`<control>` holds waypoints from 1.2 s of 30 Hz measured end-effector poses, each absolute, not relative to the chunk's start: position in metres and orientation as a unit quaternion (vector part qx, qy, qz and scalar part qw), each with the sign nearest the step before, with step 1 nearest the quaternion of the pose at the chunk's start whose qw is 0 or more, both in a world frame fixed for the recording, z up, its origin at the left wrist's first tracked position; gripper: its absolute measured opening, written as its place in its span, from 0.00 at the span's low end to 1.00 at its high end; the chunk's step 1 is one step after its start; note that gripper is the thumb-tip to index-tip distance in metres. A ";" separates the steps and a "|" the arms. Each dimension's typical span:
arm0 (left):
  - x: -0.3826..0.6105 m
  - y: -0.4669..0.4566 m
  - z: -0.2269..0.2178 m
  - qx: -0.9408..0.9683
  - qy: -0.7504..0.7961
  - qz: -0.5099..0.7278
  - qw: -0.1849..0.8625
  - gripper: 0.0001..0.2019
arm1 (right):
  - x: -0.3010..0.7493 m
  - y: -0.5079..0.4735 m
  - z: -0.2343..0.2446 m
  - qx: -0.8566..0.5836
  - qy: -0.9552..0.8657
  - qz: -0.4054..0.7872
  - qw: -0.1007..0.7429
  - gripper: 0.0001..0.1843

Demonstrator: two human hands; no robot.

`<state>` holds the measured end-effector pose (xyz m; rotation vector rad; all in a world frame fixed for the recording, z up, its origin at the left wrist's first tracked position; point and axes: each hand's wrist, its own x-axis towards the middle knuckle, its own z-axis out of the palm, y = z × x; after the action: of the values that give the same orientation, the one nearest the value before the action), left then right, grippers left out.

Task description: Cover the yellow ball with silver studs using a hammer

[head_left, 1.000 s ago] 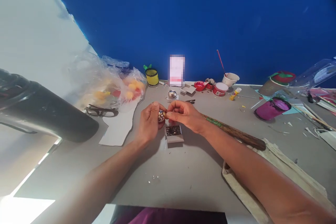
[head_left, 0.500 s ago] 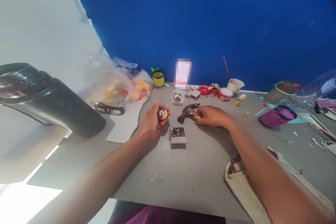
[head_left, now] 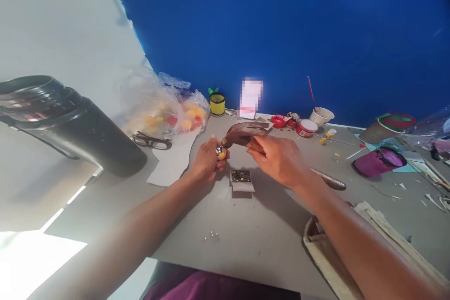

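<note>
My left hand [head_left: 207, 159] is closed around a small yellow ball [head_left: 221, 153] partly covered with shiny silver studs that look like thumbtacks. My right hand [head_left: 277, 157] grips a claw hammer [head_left: 242, 134] close to its dark, worn head. The hammer's face is right at the top of the studded ball; whether they touch I cannot tell. Behind the wrist, the end of the handle [head_left: 330, 180] sticks out. Between the hands, nearer to me, stands a small open box [head_left: 242, 186] full of silver tacks. A few loose tacks [head_left: 211, 234] lie on the table in front.
A large dark flask [head_left: 94, 131] stands at left, beside glasses [head_left: 152, 141] and a plastic bag [head_left: 168, 112] of coloured balls. Along the back are a yellow pot [head_left: 217, 104], paint jars [head_left: 305, 128] and a paper cup [head_left: 321, 116]. A cloth pouch [head_left: 325, 251] lies under my right forearm.
My right hand has lifted the hammer off the table and brought its head leftward to the ball. The left hand keeps hold of the ball. The view has shifted slightly.
</note>
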<state>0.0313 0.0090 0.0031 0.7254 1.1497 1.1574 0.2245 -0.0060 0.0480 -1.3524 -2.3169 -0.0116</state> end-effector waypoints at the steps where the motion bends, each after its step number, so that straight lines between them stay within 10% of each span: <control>1: 0.031 0.009 0.004 0.317 0.503 0.508 0.623 0.21 | 0.225 -0.006 0.047 -0.493 -0.834 -0.026 0.245 0.06; 36: 0.021 0.004 0.011 0.335 0.260 0.437 0.793 0.16 | 0.240 -0.007 0.072 -0.557 -0.769 -0.012 0.313 0.13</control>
<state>0.0206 0.0041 0.0106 0.7201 0.5590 0.9393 0.2402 -0.0075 0.0717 -1.4693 -2.0276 -0.0317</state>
